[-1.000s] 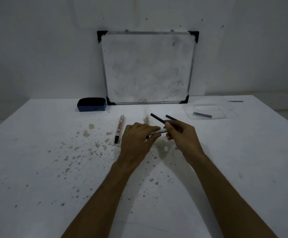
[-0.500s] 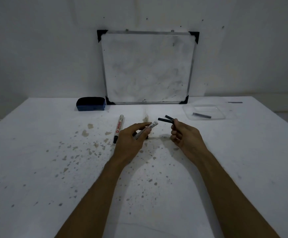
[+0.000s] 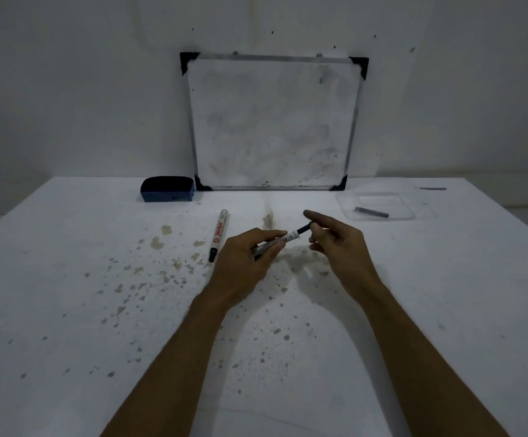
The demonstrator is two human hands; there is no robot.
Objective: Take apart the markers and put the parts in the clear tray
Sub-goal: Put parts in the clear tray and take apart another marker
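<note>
My left hand (image 3: 243, 263) grips a white marker barrel (image 3: 287, 238) that points up and to the right. A black marker part (image 3: 303, 229) sticks out of the barrel's end, and my right hand (image 3: 338, 244) pinches it with the index finger stretched out above. A second, whole marker (image 3: 219, 234), white with a red label and black cap, lies on the table left of my hands. The clear tray (image 3: 404, 212) sits at the back right and holds one dark marker part (image 3: 371, 212).
A whiteboard (image 3: 272, 121) leans on the wall at the back of the stained white table (image 3: 98, 279). A blue eraser (image 3: 167, 193) lies to its left. A small dark object (image 3: 432, 188) lies beyond the tray.
Half a second ago my hands were apart, the right one holding black parts away from the barrel. Now the right hand is back at the barrel's end, black part touching it.
</note>
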